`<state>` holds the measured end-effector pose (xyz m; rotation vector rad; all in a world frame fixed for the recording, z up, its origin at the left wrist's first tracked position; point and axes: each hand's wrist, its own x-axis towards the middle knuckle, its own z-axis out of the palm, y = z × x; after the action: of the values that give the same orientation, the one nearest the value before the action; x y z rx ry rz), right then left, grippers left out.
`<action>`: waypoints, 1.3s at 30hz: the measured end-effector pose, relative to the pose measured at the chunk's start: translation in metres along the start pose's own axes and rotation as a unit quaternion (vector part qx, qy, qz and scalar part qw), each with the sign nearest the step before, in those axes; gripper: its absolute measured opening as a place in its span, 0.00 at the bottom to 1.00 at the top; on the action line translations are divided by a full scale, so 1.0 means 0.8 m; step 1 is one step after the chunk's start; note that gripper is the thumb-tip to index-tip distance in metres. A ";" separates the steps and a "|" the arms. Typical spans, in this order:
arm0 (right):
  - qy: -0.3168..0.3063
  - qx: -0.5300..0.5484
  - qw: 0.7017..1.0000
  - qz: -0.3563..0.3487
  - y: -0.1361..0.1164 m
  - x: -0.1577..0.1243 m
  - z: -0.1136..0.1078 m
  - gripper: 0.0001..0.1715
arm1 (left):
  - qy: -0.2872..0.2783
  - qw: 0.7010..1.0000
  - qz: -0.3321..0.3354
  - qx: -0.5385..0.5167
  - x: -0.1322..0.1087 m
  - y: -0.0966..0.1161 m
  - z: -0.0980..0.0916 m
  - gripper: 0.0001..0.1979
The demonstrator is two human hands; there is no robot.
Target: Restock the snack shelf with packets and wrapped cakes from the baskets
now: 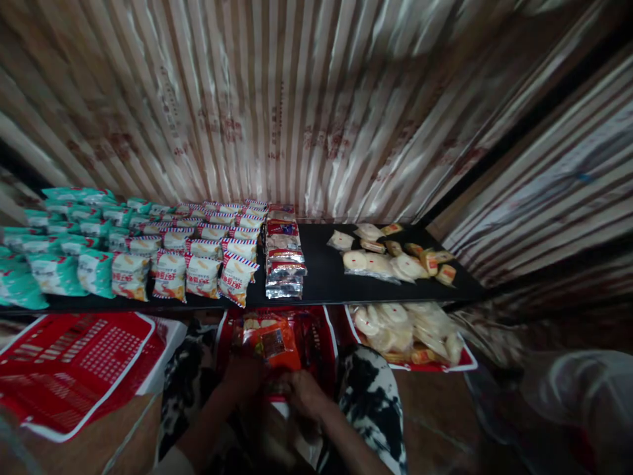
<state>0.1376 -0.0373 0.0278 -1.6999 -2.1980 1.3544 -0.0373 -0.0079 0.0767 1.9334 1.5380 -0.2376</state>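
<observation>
While striped sheeting backs the black shelf, I cannot tell whether the hands' fingers grasp anything.

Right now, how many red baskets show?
3: left basket outside the left knee, middle basket between both knees, right basket outside the right knee; more may be hidden.

The orange packet at lower centre is looking like glossy plastic, striped sheeting across the top is shining unevenly, and the mid-frame shelf is appearing matt.
</observation>
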 end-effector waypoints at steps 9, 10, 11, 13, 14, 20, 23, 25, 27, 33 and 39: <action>0.117 0.424 0.896 -0.056 -0.029 -0.050 -0.084 0.24 | 0.503 0.825 0.065 -0.248 -0.058 0.007 -0.092 0.17; 0.126 0.457 0.878 -0.064 -0.035 -0.055 -0.089 0.24 | 0.482 0.820 0.054 -0.304 -0.058 0.010 -0.086 0.17; 0.131 0.490 0.859 -0.068 -0.042 -0.059 -0.093 0.22 | 0.443 0.819 0.042 -0.362 -0.057 0.015 -0.078 0.17; 0.135 0.547 0.823 -0.069 -0.055 -0.066 -0.099 0.21 | 0.342 0.811 0.026 -0.473 -0.054 0.029 -0.061 0.21; 0.137 0.571 0.806 -0.067 -0.062 -0.069 -0.100 0.20 | 0.291 0.800 0.026 -0.524 -0.052 0.038 -0.053 0.24; 0.146 0.633 0.756 -0.076 -0.078 -0.075 -0.098 0.18 | 0.157 0.736 0.092 -0.652 -0.047 0.081 -0.036 0.25; 0.160 0.631 0.756 -0.071 -0.078 -0.075 -0.099 0.20 | 0.177 0.737 0.074 -0.648 -0.043 0.087 -0.038 0.24; 0.176 0.629 0.755 -0.064 -0.077 -0.073 -0.105 0.21 | 0.172 0.742 0.080 -0.642 -0.039 0.087 -0.041 0.24; 0.197 0.629 0.750 -0.060 -0.078 -0.070 -0.113 0.22 | 0.157 0.750 0.093 -0.636 -0.035 0.089 -0.046 0.23; 0.271 0.605 0.747 -0.044 -0.079 -0.050 -0.156 0.24 | 0.143 0.781 0.110 -0.598 -0.017 0.108 -0.079 0.19; 0.331 0.552 0.763 -0.058 -0.088 0.005 -0.231 0.23 | 0.262 0.807 0.120 -0.515 0.032 0.127 -0.125 0.27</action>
<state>0.1782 0.0748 0.1854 -1.1886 -0.7558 1.2671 0.0398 0.0606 0.1790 1.2648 1.2489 1.1153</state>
